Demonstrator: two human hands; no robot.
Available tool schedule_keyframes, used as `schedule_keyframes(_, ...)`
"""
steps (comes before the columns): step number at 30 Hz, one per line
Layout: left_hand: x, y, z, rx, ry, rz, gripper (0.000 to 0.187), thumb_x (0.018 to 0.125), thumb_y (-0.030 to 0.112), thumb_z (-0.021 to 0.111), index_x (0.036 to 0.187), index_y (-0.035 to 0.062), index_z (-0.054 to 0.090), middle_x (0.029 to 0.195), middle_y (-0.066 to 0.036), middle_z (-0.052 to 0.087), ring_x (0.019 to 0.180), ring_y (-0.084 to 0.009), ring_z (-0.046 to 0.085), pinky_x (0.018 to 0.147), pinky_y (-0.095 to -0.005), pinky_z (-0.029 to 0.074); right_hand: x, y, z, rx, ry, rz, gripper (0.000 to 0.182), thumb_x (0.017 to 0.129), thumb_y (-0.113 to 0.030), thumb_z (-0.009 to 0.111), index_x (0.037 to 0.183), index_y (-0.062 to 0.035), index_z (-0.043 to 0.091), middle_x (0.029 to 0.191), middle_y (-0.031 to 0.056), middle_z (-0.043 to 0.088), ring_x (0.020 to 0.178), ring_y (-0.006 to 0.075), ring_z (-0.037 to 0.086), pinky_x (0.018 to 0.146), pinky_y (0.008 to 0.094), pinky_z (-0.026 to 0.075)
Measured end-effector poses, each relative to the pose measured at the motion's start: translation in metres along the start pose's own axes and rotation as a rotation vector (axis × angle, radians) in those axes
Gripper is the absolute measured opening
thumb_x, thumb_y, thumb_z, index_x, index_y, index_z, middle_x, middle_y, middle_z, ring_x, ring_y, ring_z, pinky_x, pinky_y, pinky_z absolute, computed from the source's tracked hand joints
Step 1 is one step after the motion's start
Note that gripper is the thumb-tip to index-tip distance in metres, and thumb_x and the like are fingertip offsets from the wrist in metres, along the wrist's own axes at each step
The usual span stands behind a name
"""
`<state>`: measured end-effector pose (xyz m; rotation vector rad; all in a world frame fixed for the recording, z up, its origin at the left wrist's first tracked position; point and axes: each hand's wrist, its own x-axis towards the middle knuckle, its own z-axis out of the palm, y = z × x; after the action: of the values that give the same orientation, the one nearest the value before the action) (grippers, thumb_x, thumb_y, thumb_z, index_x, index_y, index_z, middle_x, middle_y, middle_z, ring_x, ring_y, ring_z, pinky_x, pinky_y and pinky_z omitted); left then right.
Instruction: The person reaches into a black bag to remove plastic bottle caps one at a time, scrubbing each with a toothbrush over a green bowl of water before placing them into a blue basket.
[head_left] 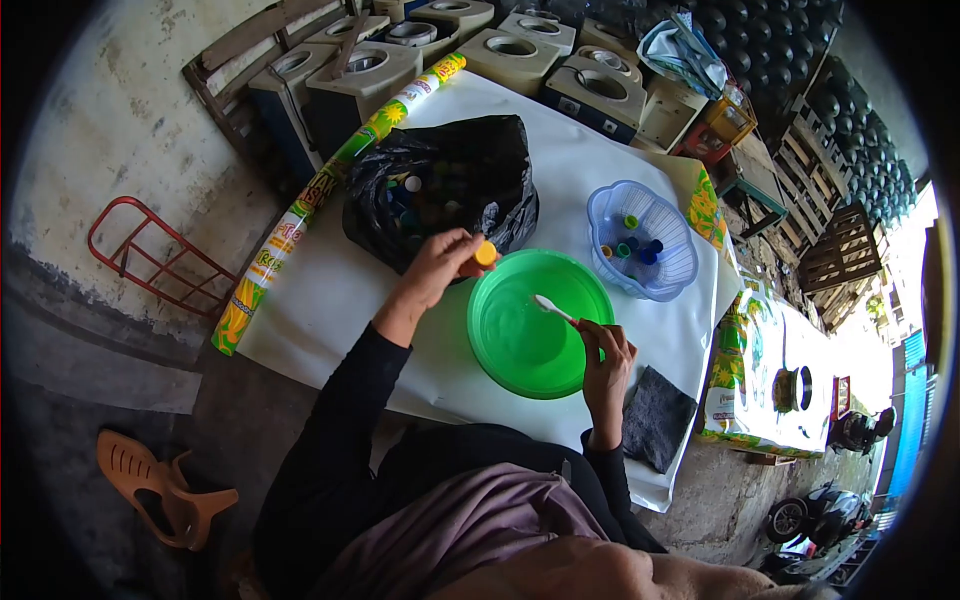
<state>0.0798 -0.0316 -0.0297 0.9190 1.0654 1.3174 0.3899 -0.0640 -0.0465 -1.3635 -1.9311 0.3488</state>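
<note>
My left hand (437, 270) pinches a yellow-orange bottle cap (485, 253) by the near edge of a black plastic bag (385, 195). Caps of several colours show inside the bag's mouth. In my right hand (606, 368) is a toothbrush (556, 310), its white head pointing left over a green basin (478, 340) with what looks like water in it. The cap is above the basin's left rim, apart from the brush. To the right of the basin, a clear bluish scalloped bowl (677, 215) holds several green, blue and orange caps.
A dark folded cloth (659, 418) lies at the right of the white-covered table (300, 335). A printed roll (300, 212) runs along the left edge. Machine casings (505, 55) stand behind. An orange plastic chair (150, 490) and a red metal frame (150, 215) are at left.
</note>
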Motion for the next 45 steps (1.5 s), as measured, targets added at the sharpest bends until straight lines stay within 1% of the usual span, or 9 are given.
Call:
schedule_keyframes(4, -0.017, -0.047, 0.041, -0.058, -0.154, -0.140, 0.027, 0.108, 0.025, 0.061, 0.103, -0.0005, 0.067, 0.096, -0.010, 0.074, 0.083, -0.0142, 0.074, 0.072, -0.0240, 0.060, -0.010, -0.017, 0.007, 0.080, 0.055, -0.110, 0.016, 0.096, -0.014, 0.070, 0.110, -0.0126, 0.077, 0.102, 0.0047, 0.072, 0.098, 0.0207, 0.067, 0.092, 0.0348, 0.040)
schedule_keyframes(5, -0.019, -0.052, 0.045, 0.008, -0.168, -0.128, 0.026, 0.109, 0.022, 0.058, 0.103, -0.0027, 0.065, 0.096, -0.010, 0.072, 0.086, -0.0155, 0.075, 0.076, -0.0257, 0.062, -0.010, -0.015, 0.006, 0.048, -0.012, -0.088, 0.015, 0.096, -0.014, 0.070, 0.110, -0.0127, 0.077, 0.100, 0.0045, 0.071, 0.097, 0.0200, 0.067, 0.091, 0.0345, 0.041)
schedule_keyframes(9, -0.024, -0.056, 0.056, 0.126, -0.196, 0.003, 0.022, 0.110, 0.013, 0.053, 0.108, -0.0054, 0.064, 0.100, -0.011, 0.071, 0.094, -0.0171, 0.074, 0.085, -0.0275, 0.063, -0.009, 0.003, 0.000, -0.005, 0.106, 0.029, 0.017, 0.097, -0.015, 0.068, 0.111, -0.0121, 0.077, 0.098, 0.0049, 0.071, 0.095, 0.0197, 0.067, 0.090, 0.0347, 0.040)
schedule_keyframes(12, -0.031, -0.064, 0.061, 0.182, -0.204, 0.121, 0.019, 0.109, 0.012, 0.056, 0.111, -0.0045, 0.065, 0.102, -0.012, 0.072, 0.096, -0.0166, 0.074, 0.084, -0.0269, 0.063, -0.014, -0.001, 0.002, 0.023, 0.022, -0.009, 0.018, 0.098, -0.016, 0.068, 0.112, -0.0118, 0.078, 0.099, 0.0044, 0.072, 0.094, 0.0195, 0.067, 0.089, 0.0349, 0.040)
schedule_keyframes(13, -0.032, -0.056, 0.059, 0.382, -0.216, 0.053, 0.018, 0.107, 0.010, 0.059, 0.114, -0.0045, 0.065, 0.109, -0.012, 0.072, 0.099, -0.0164, 0.074, 0.088, -0.0277, 0.062, -0.013, 0.005, 0.002, 0.029, 0.036, 0.023, 0.018, 0.097, -0.016, 0.068, 0.112, -0.0116, 0.078, 0.100, 0.0042, 0.072, 0.094, 0.0196, 0.068, 0.089, 0.0351, 0.040)
schedule_keyframes(16, -0.036, -0.056, 0.060, 0.472, -0.215, 0.097, 0.017, 0.103, 0.008, 0.064, 0.116, -0.0040, 0.065, 0.115, -0.012, 0.071, 0.104, -0.0169, 0.073, 0.094, -0.0290, 0.061, -0.011, 0.010, -0.003, -0.011, 0.103, 0.105, 0.018, 0.096, -0.016, 0.070, 0.111, -0.0154, 0.078, 0.099, 0.0035, 0.070, 0.096, 0.0188, 0.065, 0.090, 0.0352, 0.037)
schedule_keyframes(19, -0.039, -0.050, 0.063, 0.420, -0.218, 0.171, 0.023, 0.098, 0.004, 0.071, 0.118, -0.0034, 0.064, 0.118, -0.011, 0.071, 0.110, -0.0187, 0.072, 0.098, -0.0305, 0.060, -0.013, 0.002, 0.002, 0.008, 0.042, 0.025, 0.017, 0.095, -0.017, 0.071, 0.110, -0.0157, 0.079, 0.096, 0.0025, 0.069, 0.094, 0.0175, 0.065, 0.090, 0.0353, 0.037)
schedule_keyframes(25, -0.041, -0.050, 0.065, 0.510, -0.185, 0.294, 0.035, 0.090, -0.001, 0.078, 0.122, -0.0024, 0.063, 0.118, -0.012, 0.071, 0.113, -0.0224, 0.072, 0.098, -0.0319, 0.060, -0.013, -0.003, -0.002, -0.012, 0.011, 0.020, 0.017, 0.095, -0.019, 0.070, 0.110, -0.0146, 0.079, 0.098, 0.0020, 0.070, 0.095, 0.0178, 0.063, 0.092, 0.0356, 0.036)
schedule_keyframes(45, -0.042, -0.055, 0.064, 0.582, -0.194, 0.299, 0.034, 0.084, 0.001, 0.083, 0.116, -0.0005, 0.071, 0.111, -0.010, 0.074, 0.102, -0.0202, 0.076, 0.089, -0.0296, 0.061, -0.032, -0.017, -0.006, 0.007, -0.061, 0.048, 0.018, 0.096, -0.019, 0.069, 0.111, -0.0140, 0.078, 0.102, 0.0029, 0.073, 0.097, 0.0220, 0.067, 0.089, 0.0367, 0.038)
